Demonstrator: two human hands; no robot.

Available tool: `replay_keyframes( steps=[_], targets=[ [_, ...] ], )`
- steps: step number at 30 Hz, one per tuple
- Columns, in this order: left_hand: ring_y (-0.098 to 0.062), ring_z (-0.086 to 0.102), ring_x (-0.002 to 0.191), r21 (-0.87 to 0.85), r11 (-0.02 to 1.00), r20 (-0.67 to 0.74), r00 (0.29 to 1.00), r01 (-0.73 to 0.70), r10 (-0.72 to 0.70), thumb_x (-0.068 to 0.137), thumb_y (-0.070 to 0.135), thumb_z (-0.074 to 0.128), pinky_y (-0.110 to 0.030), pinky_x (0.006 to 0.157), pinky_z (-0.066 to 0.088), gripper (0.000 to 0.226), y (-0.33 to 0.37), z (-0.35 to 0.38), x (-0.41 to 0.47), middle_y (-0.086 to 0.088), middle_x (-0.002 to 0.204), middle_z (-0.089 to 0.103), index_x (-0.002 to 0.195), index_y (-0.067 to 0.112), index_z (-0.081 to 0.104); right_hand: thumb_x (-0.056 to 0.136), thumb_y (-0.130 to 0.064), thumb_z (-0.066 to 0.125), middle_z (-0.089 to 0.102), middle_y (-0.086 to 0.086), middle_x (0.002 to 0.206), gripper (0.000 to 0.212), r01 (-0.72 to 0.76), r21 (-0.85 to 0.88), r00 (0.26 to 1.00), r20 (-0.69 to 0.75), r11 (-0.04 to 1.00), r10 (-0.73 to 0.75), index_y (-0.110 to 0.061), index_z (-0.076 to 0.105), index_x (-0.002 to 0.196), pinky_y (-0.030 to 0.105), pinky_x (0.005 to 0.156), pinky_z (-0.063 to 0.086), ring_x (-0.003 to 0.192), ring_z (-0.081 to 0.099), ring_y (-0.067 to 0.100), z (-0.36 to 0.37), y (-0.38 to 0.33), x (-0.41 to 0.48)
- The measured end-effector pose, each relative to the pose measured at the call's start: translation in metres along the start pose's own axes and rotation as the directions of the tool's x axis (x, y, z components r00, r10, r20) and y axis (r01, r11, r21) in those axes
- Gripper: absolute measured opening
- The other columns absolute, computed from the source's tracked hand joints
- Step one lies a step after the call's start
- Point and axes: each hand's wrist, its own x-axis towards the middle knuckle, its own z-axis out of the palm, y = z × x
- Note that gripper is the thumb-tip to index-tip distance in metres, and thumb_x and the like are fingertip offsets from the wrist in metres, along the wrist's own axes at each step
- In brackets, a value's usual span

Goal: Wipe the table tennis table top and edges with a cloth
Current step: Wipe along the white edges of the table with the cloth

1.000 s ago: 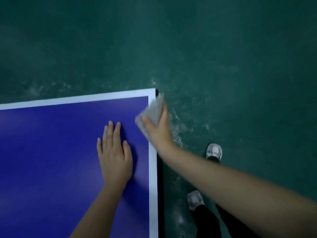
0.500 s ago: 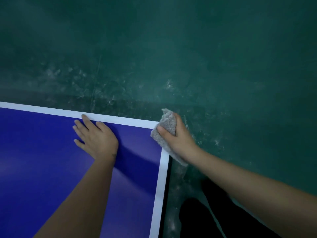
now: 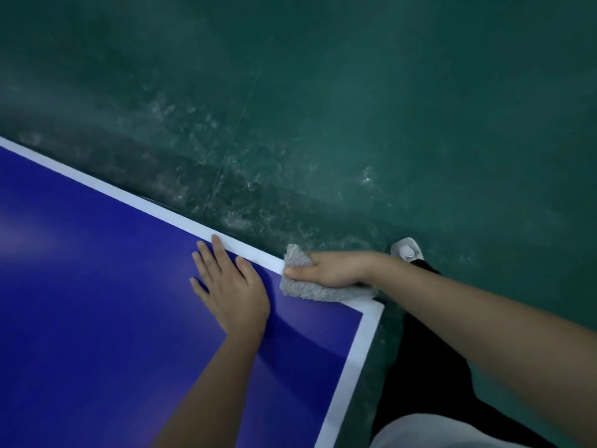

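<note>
You stand over a dark green floor [image 3: 436,92] in dim, even light. A band of pale scuff marks [image 3: 181,114] crosses it from 9 o'clock toward 3 o'clock, a thin straight seam [image 3: 240,114] cuts through near 12 o'clock, and a small wet-looking glint [image 3: 367,176] shows at 2 o'clock.

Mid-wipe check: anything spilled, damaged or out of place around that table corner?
Nothing on the table stands out: no spill or damage shows. The left hand lies flat on it, and the right hand grips the cloth at the edge. Only the floor alongside shows whitish smears.
</note>
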Motion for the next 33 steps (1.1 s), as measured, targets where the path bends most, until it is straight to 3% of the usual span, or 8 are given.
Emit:
replay_keyframes(
  steps=[3, 7, 12, 15, 22, 25, 29, 33],
  targets=[
    [-0.012, 0.0, 0.145, 0.012, 1.0, 0.003, 1.0, 0.003, -0.003, 0.097, 0.027, 0.025, -0.04, 0.116, -0.001, 0.054, -0.001, 0.0, 0.0, 0.001, 0.158, 0.006, 0.15, 0.024, 0.012, 0.097, -0.05, 0.036, 0.024, 0.001, 0.155, 0.068, 0.049, 0.086, 0.997, 0.053, 0.995, -0.054, -0.015, 0.015, 0.15, 0.021, 0.105, 0.023, 0.139, 0.028, 0.018, -0.003, -0.023, 0.028],
    [-0.006, -0.004, 0.142, 0.019, 1.0, 0.011, 1.0, 0.023, -0.023, 0.091, 0.035, 0.014, -0.037, 0.116, -0.002, 0.059, 0.001, -0.003, 0.0, 0.005, 0.156, 0.004, 0.149, 0.025, 0.009, 0.095, -0.045, 0.045, 0.013, -0.008, 0.154, 0.078, 0.074, 0.158, 0.994, 0.072, 0.985, -0.086, -0.02, -0.003, 0.151, 0.015, 0.106, 0.015, 0.132, 0.015, -0.001, -0.003, -0.014, 0.019],
    [-0.009, -0.001, 0.144, 0.037, 0.998, 0.037, 0.998, 0.058, -0.059, 0.091, 0.032, 0.016, -0.038, 0.117, -0.001, 0.058, 0.005, -0.004, 0.001, 0.005, 0.156, 0.006, 0.149, 0.024, 0.009, 0.089, -0.05, 0.051, -0.002, -0.021, 0.154, 0.086, 0.017, 0.118, 0.982, 0.184, 0.993, -0.039, -0.036, -0.015, 0.142, 0.029, 0.12, 0.008, 0.143, -0.001, -0.001, -0.002, 0.033, -0.023],
    [-0.009, -0.001, 0.144, 0.042, 0.997, 0.067, 0.995, 0.067, -0.069, 0.093, 0.032, 0.017, -0.037, 0.117, -0.002, 0.057, 0.004, -0.005, 0.003, 0.004, 0.156, 0.006, 0.149, 0.022, 0.011, 0.092, -0.044, 0.052, 0.006, -0.027, 0.151, 0.081, -0.027, 0.171, 0.984, 0.177, 0.985, -0.004, -0.039, -0.011, 0.142, 0.026, 0.118, 0.011, 0.141, 0.006, -0.006, -0.003, 0.029, -0.019],
    [-0.019, 0.012, 0.144, -0.142, 0.989, -0.032, 0.998, 0.049, -0.054, 0.095, 0.026, 0.024, -0.04, 0.116, 0.009, 0.055, 0.003, -0.012, 0.003, -0.007, 0.155, 0.013, 0.148, 0.014, 0.011, 0.095, -0.017, 0.055, 0.013, -0.011, 0.155, 0.077, 0.107, 0.246, 0.992, 0.045, 0.963, -0.122, -0.021, 0.001, 0.15, 0.034, 0.12, 0.012, 0.144, 0.011, 0.003, -0.01, -0.053, 0.088],
    [-0.021, 0.012, 0.144, -0.101, 0.992, -0.017, 0.997, 0.068, -0.07, 0.095, 0.027, 0.024, -0.041, 0.116, 0.009, 0.057, 0.002, -0.011, 0.005, -0.008, 0.155, 0.013, 0.148, 0.014, 0.01, 0.095, -0.021, 0.054, 0.014, -0.001, 0.158, 0.073, 0.112, 0.269, 0.991, 0.036, 0.957, -0.126, -0.02, 0.007, 0.152, 0.036, 0.119, 0.016, 0.144, 0.017, 0.012, -0.017, -0.103, 0.153],
    [-0.018, 0.013, 0.144, -0.054, 0.992, 0.034, 0.993, 0.117, -0.115, 0.095, 0.028, 0.025, -0.042, 0.115, 0.01, 0.056, 0.002, -0.011, 0.004, -0.006, 0.155, 0.017, 0.148, 0.012, 0.017, 0.097, -0.031, 0.05, 0.033, 0.008, 0.15, 0.068, 0.113, 0.214, 0.99, 0.055, 0.97, -0.128, -0.021, 0.011, 0.151, 0.037, 0.111, 0.032, 0.132, 0.04, 0.023, -0.028, -0.145, 0.203],
    [-0.019, 0.017, 0.143, -0.077, 0.988, 0.036, 0.99, 0.136, -0.134, 0.094, 0.026, 0.028, -0.041, 0.115, 0.013, 0.055, 0.003, -0.014, 0.005, -0.008, 0.153, 0.024, 0.145, 0.007, 0.025, 0.095, -0.045, 0.045, 0.013, -0.004, 0.158, 0.075, 0.105, 0.211, 0.993, 0.03, 0.972, -0.114, -0.033, -0.004, 0.15, 0.035, 0.116, 0.024, 0.141, 0.024, 0.013, -0.018, -0.117, 0.171]
  ],
)
